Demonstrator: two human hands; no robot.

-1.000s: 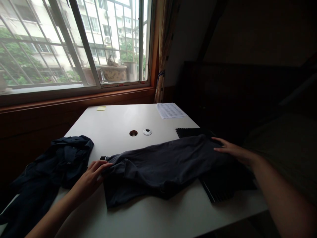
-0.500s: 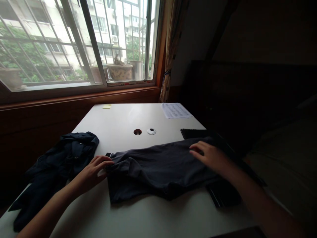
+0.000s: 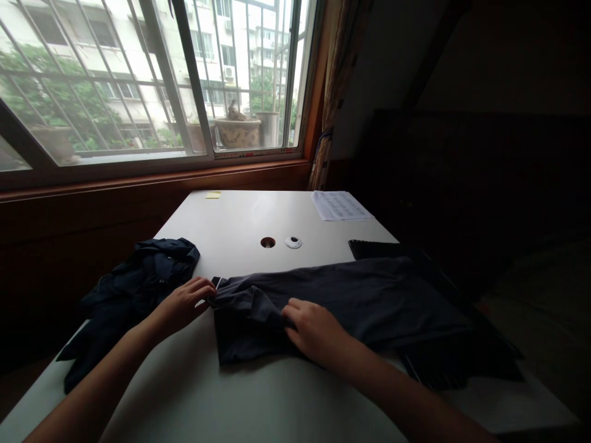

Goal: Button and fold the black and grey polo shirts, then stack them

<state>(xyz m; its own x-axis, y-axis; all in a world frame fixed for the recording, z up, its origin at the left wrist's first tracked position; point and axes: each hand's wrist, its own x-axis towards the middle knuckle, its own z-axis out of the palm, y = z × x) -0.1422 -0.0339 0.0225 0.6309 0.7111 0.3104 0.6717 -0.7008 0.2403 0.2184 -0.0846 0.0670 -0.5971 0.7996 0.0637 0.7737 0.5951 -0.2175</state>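
Note:
A dark grey garment [image 3: 332, 289] lies stretched lengthwise across the white table, wrinkled toward its left end; its exact kind is hard to make out. My left hand [image 3: 187, 301] pinches the garment's left end, beside a small black and white edge. Farther right, my right hand [image 3: 311, 326] is closed on a fold of the cloth near its front side. The garment's right end rests over a flat black item [image 3: 434, 369], most of which is covered. Left of my left hand sits a crumpled navy garment [image 3: 157, 274].
The white table [image 3: 240, 215] has a round hole [image 3: 268, 242] and a white round cap [image 3: 293, 242] near its middle. Printed sheets [image 3: 341, 205] lie at the back right, a yellow sticky note [image 3: 213, 194] at the back left. Behind stands a barred window [image 3: 207, 92].
My right hand has moved left from the garment's right part to its middle and closed on the cloth. My left hand stays at the left end. The view has shifted slightly left.

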